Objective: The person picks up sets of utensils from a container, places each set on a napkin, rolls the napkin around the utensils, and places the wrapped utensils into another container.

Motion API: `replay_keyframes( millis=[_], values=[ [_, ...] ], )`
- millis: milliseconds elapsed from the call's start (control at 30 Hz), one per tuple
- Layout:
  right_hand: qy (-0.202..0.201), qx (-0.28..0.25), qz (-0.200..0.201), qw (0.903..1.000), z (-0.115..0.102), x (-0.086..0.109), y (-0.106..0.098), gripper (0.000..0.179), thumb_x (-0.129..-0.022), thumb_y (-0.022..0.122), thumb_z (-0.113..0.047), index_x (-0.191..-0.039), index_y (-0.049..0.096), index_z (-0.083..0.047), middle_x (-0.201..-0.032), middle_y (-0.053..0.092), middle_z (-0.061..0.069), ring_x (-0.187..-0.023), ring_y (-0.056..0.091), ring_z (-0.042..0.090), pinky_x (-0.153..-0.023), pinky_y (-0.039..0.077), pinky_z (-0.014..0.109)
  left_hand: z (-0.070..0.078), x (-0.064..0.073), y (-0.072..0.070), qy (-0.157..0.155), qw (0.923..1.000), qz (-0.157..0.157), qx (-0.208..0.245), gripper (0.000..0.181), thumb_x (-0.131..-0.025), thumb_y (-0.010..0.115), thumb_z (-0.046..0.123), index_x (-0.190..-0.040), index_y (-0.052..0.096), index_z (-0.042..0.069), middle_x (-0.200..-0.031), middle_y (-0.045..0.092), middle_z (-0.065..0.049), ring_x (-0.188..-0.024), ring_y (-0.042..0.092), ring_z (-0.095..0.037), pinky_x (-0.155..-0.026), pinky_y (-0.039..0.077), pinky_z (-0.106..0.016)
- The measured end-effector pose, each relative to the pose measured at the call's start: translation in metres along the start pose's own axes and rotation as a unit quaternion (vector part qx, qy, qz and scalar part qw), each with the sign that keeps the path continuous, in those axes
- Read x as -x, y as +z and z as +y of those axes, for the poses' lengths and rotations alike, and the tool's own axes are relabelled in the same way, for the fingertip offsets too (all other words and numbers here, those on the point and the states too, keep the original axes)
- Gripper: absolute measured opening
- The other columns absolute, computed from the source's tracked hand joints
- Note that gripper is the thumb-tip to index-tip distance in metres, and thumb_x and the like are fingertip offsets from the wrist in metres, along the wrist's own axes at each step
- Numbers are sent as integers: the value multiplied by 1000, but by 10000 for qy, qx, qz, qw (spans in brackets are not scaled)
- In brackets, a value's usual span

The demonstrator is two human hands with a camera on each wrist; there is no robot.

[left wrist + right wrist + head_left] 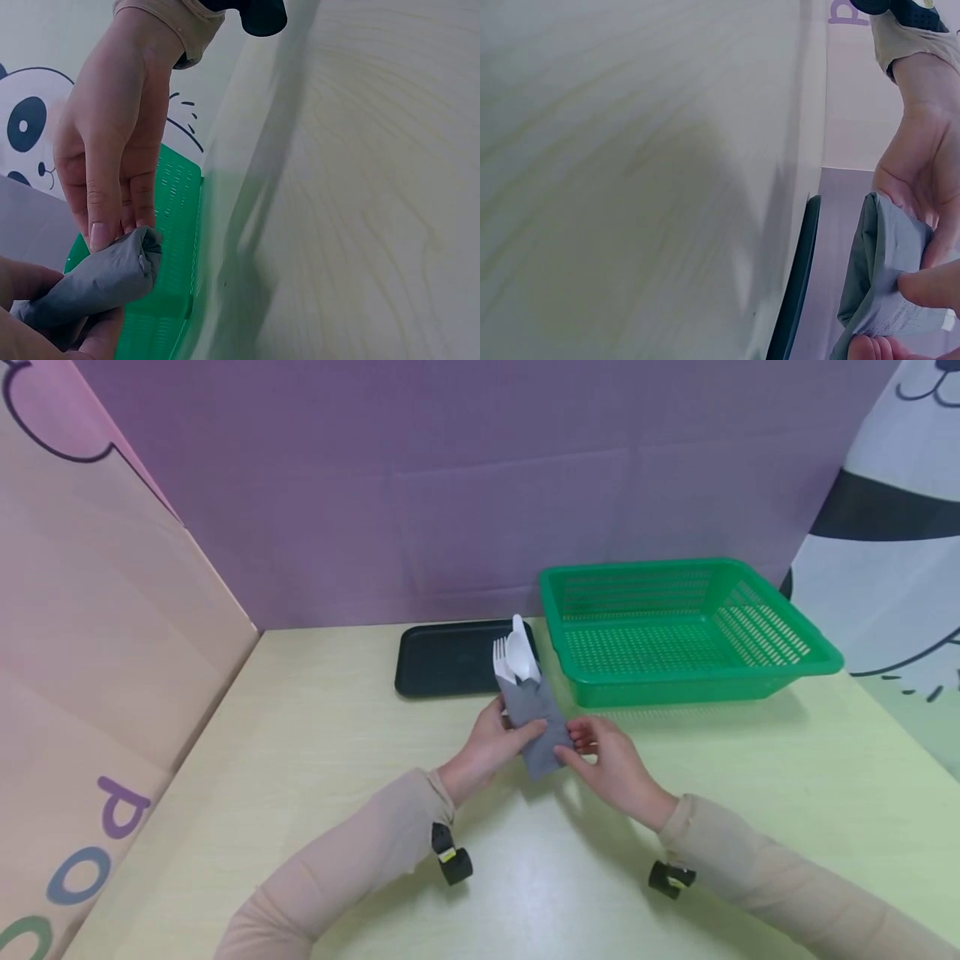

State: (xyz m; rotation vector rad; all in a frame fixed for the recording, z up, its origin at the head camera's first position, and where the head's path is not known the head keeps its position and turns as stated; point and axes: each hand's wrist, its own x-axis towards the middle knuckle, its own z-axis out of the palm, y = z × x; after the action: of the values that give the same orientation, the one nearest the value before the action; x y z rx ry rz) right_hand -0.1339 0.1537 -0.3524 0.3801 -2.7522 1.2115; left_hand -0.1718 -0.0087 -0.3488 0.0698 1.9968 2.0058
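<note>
A grey napkin (534, 693) is wrapped round the lower part of a white fork (501, 658), spoon (518, 653) and knife (521, 627), whose upper ends stick out at the top. My left hand (491, 745) grips the bundle from the left, its thumb across the front and its fingers mostly hidden behind. At the lower right edge, my right hand (609, 764) pinches the napkin between thumb and fingers. The left wrist view shows the folded bottom end of the napkin (112, 274) between both hands. The bundle is held tilted above the table.
A black tray (442, 660) lies at the back of the table (315, 735), behind the hands. To its right stands a green perforated basket (675, 689). A purple cloth wall (450, 510) rises behind them, with printed panels at both sides.
</note>
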Motion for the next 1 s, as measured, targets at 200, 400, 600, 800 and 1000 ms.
replay_keyframes(
  millis=[200,400,600,800,1000],
  values=[
    [-18,-87,82,9999,1,1,1,30,-85,64,-3,-110,54,11,-100,60,22,-93,61,31,-83,56,38,-2,1,0,26,10000,-22,49,59,-88,59,5,-141,31,1,-137,46,-25,-125,49,-36,-96,50,-43],
    [-107,-49,184,9998,4,1,3,29,-86,63,-3,-111,56,10,-101,61,22,-95,61,32,-84,56,40,-3,2,0,122,9999,7,97,58,-88,59,6,-140,33,2,-137,46,-23,-125,49,-35,-97,49,-43],
    [-159,-52,198,9997,4,0,3,29,-87,62,-3,-111,56,10,-101,62,22,-95,62,34,-83,56,41,-3,2,0,222,9997,30,96,56,-89,58,8,-139,34,1,-137,47,-22,-124,50,-35,-98,49,-41],
    [-27,-213,97,9997,4,-2,2,31,-88,61,-3,-114,54,12,-104,61,25,-99,61,37,-86,55,42,-2,2,0,238,9997,44,55,57,-89,59,8,-139,34,1,-137,47,-21,-124,50,-35,-98,49,-41],
    [191,-509,-53,9985,5,-3,-1,34,-88,61,-5,-117,53,12,-108,61,27,-103,61,39,-89,54,42,-2,3,0,318,9995,-45,-3,58,-89,59,9,-140,33,1,-138,46,-22,-125,49,-35,-99,48,-41]
  ],
)
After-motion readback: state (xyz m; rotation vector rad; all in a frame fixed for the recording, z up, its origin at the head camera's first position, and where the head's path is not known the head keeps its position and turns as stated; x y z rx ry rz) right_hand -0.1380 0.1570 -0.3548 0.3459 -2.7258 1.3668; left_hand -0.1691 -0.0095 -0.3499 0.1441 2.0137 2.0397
